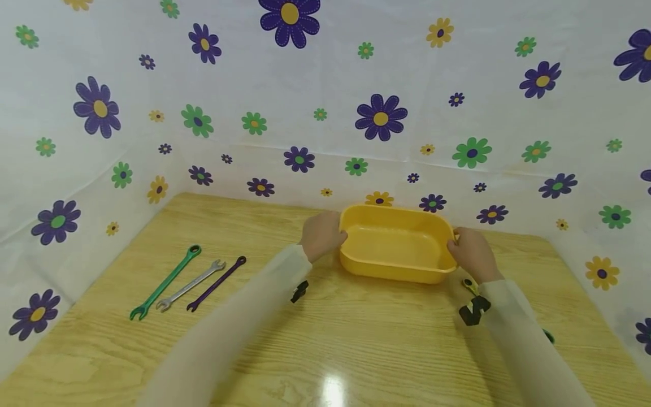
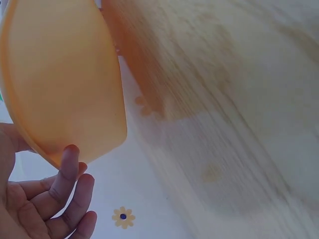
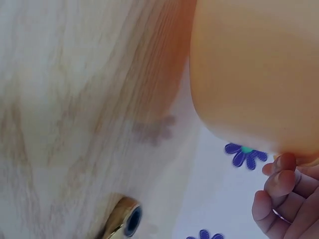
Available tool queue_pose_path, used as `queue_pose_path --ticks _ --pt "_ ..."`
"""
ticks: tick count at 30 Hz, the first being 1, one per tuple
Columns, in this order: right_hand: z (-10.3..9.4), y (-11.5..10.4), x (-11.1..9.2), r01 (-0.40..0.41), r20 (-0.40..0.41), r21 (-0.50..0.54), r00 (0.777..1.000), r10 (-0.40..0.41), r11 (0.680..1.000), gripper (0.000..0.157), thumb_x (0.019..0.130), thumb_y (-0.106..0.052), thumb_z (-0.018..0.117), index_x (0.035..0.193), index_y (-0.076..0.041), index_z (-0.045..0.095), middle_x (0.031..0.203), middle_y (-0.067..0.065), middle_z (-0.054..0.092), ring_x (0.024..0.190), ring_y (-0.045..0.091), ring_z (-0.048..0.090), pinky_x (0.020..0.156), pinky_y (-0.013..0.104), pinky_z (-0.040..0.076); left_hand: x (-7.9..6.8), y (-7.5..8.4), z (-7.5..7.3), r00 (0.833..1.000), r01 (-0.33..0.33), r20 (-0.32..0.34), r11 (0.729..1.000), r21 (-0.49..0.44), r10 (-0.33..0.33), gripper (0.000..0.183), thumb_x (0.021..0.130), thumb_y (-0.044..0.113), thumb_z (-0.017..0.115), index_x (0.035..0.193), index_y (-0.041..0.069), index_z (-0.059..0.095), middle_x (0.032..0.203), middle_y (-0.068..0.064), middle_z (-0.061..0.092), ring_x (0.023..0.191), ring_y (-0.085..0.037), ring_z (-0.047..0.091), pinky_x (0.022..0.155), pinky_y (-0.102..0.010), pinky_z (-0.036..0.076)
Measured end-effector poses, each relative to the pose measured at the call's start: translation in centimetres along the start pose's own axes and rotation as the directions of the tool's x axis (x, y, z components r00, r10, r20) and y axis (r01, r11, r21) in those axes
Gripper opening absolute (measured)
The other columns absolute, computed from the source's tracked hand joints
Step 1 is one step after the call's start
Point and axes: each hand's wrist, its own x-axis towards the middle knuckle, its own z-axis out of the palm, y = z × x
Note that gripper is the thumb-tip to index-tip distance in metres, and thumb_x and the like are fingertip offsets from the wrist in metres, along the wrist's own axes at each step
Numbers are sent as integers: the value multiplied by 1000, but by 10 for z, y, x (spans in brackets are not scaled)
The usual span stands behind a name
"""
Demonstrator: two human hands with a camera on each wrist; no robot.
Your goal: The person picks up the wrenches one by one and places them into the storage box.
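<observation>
A yellow plastic basin (image 1: 396, 273) is at the far side of the table, with nothing visible inside. My left hand (image 1: 322, 234) grips its left end, thumb over the rim and fingers curled beneath, as the left wrist view shows. On the opposite end, my right hand (image 1: 475, 254) holds the rim with curled fingers. Both wrist views show a gap between the basin's underside and the tabletop. Below my right wrist lies a gold-coloured wrench (image 3: 122, 219), mostly hidden by the arm in the head view.
To the left, a green wrench (image 1: 165, 282), a silver wrench (image 1: 190, 286) and a purple wrench (image 1: 217, 284) lie side by side on the wooden table (image 1: 346, 333). A green tool end (image 1: 548, 336) shows beside the right forearm. Flowered white cloth (image 1: 325, 79) walls the back and sides.
</observation>
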Motion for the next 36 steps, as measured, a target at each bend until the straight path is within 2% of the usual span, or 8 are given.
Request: queue_pose_path --ticks 6,13,19,26,33,36 --pt "0 -11 -13 17 -12 29 1000 -17 999 38 90 -10 48 117 16 53 57 9 54 45 14 44 42 24 36 -19 -7 -13 1000 -17 -6 999 32 17 25 84 21 59 64 12 48 56 2 41 50 -12 39 47 -22 28" --pt "4 -26 -32 36 -5 42 999 -36 998 40 90 -10 48 120 16 52 59 9 57 45 12 45 42 23 35 -46 -13 -27 999 -38 -6 997 67 39 24 83 23 61 66 10 50 57 2 40 51 -12 37 46 -22 27" --pt "6 -41 -48 76 -31 36 997 -75 996 39 89 -8 50 118 18 53 49 4 48 40 11 40 39 20 29 -70 -19 -36 998 -56 -14 993 108 58 24 82 24 62 65 10 52 56 2 40 51 -12 35 46 -23 26" --pt "14 -56 -64 110 -39 13 993 -109 994 38 88 -8 51 117 17 54 48 2 47 40 9 37 40 19 27 -93 -30 -42 999 -46 -12 993 109 47 19 81 23 62 70 8 59 59 0 52 52 -12 42 46 -22 31" --pt "26 -62 -72 135 -21 16 991 -135 991 37 89 -9 53 116 17 55 49 1 48 41 9 37 39 18 28 -109 -41 -43 997 -70 -14 989 134 72 22 82 24 62 67 10 55 55 2 48 48 -10 37 45 -21 26" --pt "31 -62 -73 141 -18 4 990 -141 990 37 89 -9 54 115 16 55 50 1 49 41 9 38 39 19 29 -112 -43 -42 996 -80 -19 985 152 84 21 81 24 62 68 9 57 56 1 53 49 -10 39 46 -21 30"
